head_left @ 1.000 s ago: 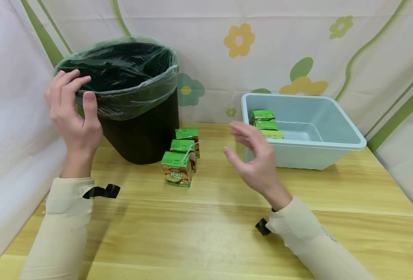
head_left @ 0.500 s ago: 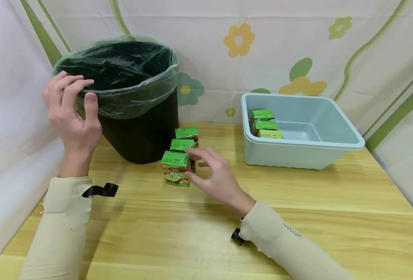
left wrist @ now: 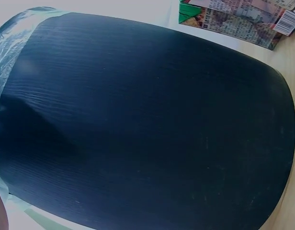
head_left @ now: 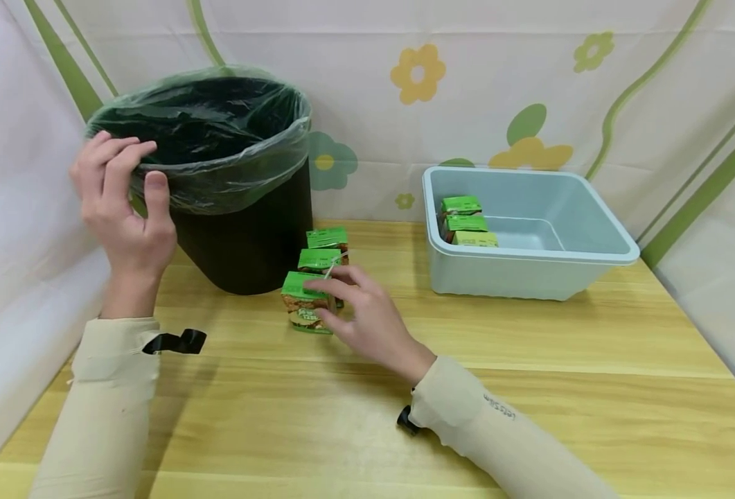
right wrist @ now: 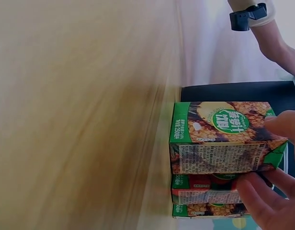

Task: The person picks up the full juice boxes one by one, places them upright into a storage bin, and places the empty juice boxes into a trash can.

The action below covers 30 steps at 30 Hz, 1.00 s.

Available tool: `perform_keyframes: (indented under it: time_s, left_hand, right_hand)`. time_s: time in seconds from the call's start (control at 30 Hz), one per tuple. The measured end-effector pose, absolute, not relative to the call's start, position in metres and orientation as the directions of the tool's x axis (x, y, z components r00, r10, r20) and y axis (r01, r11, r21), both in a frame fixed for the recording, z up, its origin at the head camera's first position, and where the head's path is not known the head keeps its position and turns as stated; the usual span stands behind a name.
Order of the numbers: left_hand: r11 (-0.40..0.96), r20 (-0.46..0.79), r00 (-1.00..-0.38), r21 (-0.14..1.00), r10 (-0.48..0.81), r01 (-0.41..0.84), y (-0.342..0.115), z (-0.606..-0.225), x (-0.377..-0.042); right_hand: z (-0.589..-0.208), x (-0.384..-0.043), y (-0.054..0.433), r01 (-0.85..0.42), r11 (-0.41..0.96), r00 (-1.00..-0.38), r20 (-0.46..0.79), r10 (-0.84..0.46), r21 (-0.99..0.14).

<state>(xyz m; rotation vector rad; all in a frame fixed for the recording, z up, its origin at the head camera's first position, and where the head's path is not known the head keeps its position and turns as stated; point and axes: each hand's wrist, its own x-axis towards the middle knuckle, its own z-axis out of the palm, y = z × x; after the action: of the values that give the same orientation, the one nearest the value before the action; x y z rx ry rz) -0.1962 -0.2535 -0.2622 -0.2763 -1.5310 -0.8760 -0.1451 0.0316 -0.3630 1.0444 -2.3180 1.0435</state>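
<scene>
In the head view, my left hand (head_left: pixel 127 215) rests at the left rim of a black trash can (head_left: pixel 249 246), fingers curled over the edge and thumb outside on its translucent green liner (head_left: pixel 217 187). My right hand (head_left: pixel 373 322) pinches the front juice box (head_left: pixel 298 305) of a row of three standing by the can. In the right wrist view, the thumb lies on that juice box's printed face (right wrist: pixel 219 120) and the fingers reach along its other side. Behind it stand a second juice box (head_left: pixel 319 258) and a third juice box (head_left: pixel 326 237). A white straw (head_left: pixel 331 269) shows near the index finger.
A pale blue plastic tub (head_left: pixel 529 256) stands on the wooden table (head_left: pixel 317 430) at the right. Along its left wall sit three boxes, two with green tops (head_left: pixel 467 223) and one yellow-green (head_left: pixel 476 239). A floral curtain (head_left: pixel 367 97) hangs behind.
My right hand has moved left from beside the tub to the front juice box and now grips it. The left hand has stayed at the can's rim.
</scene>
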Motion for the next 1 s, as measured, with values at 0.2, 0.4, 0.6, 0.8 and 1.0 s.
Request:
perform_keyframes:
  time_s: [0.2, 0.4, 0.6, 0.8, 1.0]
  left_hand:
    - [0.684, 0.932, -0.158, 0.348, -0.327, 0.641, -0.257, -0.266, -0.202]
    - [0.686, 0.927, -0.138, 0.352, -0.348, 0.637, -0.26, -0.269, -0.205]
    - [0.696, 0.923, -0.14, 0.364, -0.358, 0.62, -0.256, -0.267, -0.2]
    - [0.691, 0.912, -0.154, 0.391, -0.381, 0.608, -0.249, -0.264, -0.192]
    - [0.69, 0.908, -0.14, 0.393, -0.394, 0.607, -0.247, -0.265, -0.191]
  right_hand:
    - [-0.364, -0.145, 0.028, -0.77, 0.465, -0.633, 0.608, -0.478, -0.436]
    - [-0.365, -0.145, 0.026, -0.775, 0.466, -0.626, 0.622, -0.47, -0.427]
    - [-0.365, -0.144, 0.024, -0.783, 0.451, -0.615, 0.636, -0.466, -0.428]
    - [-0.363, -0.142, 0.025, -0.783, 0.433, -0.618, 0.633, -0.466, -0.446]
    - [-0.352, -0.142, 0.031, -0.794, 0.362, -0.608, 0.636, -0.475, -0.488]
